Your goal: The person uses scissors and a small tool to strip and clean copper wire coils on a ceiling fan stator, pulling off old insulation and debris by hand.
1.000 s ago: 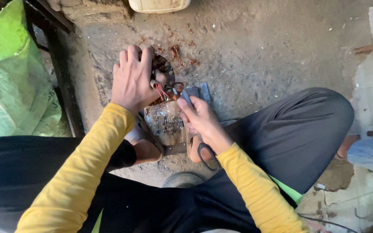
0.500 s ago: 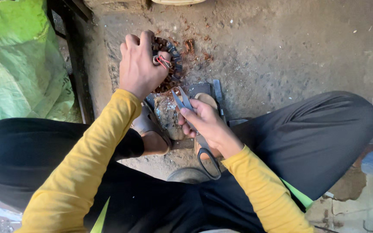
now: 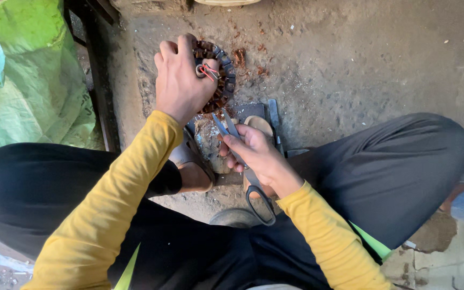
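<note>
I see the left hand (image 3: 181, 80) with its fingers wrapped tight around a round ring of copper wire (image 3: 218, 70), on the ground just above the wood block (image 3: 210, 142). The right hand (image 3: 256, 156), beside that block, grips closed scissors (image 3: 243, 161), tips pointing toward the ring.

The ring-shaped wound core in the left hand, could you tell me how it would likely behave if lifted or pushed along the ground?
The ring-shaped core looks like metal with copper-coloured windings, so probably stiff and heavy for its size. The left hand holds it on edge; let go, it might roll or topple flat. The loose red wire ends look thin and bendable, and could snag.
</note>
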